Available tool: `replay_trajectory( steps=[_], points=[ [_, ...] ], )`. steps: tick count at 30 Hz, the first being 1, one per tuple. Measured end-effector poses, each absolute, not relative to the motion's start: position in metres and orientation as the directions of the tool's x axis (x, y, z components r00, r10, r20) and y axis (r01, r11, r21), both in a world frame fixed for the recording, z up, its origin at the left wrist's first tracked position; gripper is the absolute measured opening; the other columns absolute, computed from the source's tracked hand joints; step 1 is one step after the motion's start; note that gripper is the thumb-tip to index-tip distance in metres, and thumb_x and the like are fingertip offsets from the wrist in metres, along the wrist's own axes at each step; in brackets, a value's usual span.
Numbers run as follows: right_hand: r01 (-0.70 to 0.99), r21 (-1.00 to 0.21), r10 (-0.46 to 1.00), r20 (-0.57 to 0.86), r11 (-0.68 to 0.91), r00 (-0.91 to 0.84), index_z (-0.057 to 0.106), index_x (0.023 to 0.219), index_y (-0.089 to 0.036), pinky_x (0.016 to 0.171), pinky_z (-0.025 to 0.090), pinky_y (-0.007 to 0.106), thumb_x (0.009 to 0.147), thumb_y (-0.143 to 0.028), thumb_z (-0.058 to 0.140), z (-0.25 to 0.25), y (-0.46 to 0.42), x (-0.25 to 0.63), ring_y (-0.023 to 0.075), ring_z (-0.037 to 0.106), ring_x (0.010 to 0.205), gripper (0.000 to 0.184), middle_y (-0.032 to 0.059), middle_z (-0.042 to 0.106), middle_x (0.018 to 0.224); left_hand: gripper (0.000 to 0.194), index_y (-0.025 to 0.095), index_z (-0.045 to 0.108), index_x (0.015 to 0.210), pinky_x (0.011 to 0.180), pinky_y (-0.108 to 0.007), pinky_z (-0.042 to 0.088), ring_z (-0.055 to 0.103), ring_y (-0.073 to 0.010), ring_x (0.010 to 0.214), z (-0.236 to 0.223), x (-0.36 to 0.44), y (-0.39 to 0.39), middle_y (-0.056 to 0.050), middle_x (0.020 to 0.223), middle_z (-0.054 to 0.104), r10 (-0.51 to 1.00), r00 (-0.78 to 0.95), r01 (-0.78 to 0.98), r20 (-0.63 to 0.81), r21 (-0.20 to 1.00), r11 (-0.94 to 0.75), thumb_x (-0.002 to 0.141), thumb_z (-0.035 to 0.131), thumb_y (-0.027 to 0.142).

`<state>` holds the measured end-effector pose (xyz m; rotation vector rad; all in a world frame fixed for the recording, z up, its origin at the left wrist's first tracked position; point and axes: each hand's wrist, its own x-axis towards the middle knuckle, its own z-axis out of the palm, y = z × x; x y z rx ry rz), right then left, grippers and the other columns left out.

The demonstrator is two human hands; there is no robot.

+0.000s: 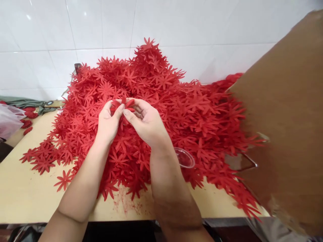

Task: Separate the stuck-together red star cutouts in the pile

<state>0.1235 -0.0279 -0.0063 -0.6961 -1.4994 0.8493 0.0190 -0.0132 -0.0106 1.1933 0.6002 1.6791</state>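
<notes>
A big heap of red star-shaped fabric petals [161,101] covers the pale wooden table [22,195], piled up against the white tiled wall. Over the middle of the heap, my left hand [108,122] and my right hand [145,121] meet, both pinching the same small red petal piece [124,104] between thumbs and fingertips. Both forearms reach in from the table's near edge. What lies under my hands is more of the heap.
A small clear plastic cup [185,158] sits in the petals just right of my right wrist. A large brown cardboard sheet [285,117] stands at the right. A pinkish plastic bag [8,121] and loose red pieces lie at the far left.
</notes>
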Motion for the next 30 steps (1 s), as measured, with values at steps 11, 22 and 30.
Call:
replay_trajectory(
  steps=[11, 22, 30],
  points=[
    [0.714, -0.582, 0.812, 0.583, 0.389, 0.033, 0.064, 0.077, -0.017, 0.082, 0.048, 0.038, 0.075, -0.030, 0.061, -0.006, -0.065, 0.223, 0.0179, 0.060, 0.082, 0.014, 0.0058, 0.067, 0.087, 0.019, 0.022, 0.051, 0.075, 0.037, -0.022, 0.038, 0.050, -0.0064, 0.045, 0.015, -0.005, -0.024, 0.008, 0.056, 0.056, 0.817, -0.235, -0.302, 0.527, 0.759, -0.577, 0.071, 0.070, 0.023],
    [0.989, 0.142, 0.945, -0.326, 0.046, 0.003, 0.070, 0.078, -0.012, 0.086, 0.039, 0.032, 0.076, -0.030, 0.052, -0.044, -0.056, 0.254, 0.0228, 0.060, 0.090, 0.026, 0.0148, 0.068, 0.088, 0.026, 0.023, 0.054, 0.060, 0.038, -0.024, 0.033, 0.042, -0.0049, 0.039, 0.018, -0.002, -0.033, 0.007, 0.050, 0.047, 0.788, -0.163, -0.270, 0.594, 0.741, -0.615, 0.072, 0.068, 0.041],
    [0.987, 0.099, 0.935, -0.343, 0.128, -0.087, 0.071, 0.074, -0.015, 0.054, 0.034, 0.024, 0.075, -0.021, 0.047, -0.047, -0.051, 0.251, 0.0134, 0.057, 0.059, 0.024, 0.0072, 0.069, 0.074, 0.031, 0.018, 0.054, 0.069, 0.050, -0.015, 0.045, 0.047, -0.0013, 0.043, 0.011, -0.005, -0.024, 0.010, 0.056, 0.056, 0.865, -0.131, -0.351, 0.485, 0.793, -0.498, 0.060, 0.076, 0.039]
  ],
)
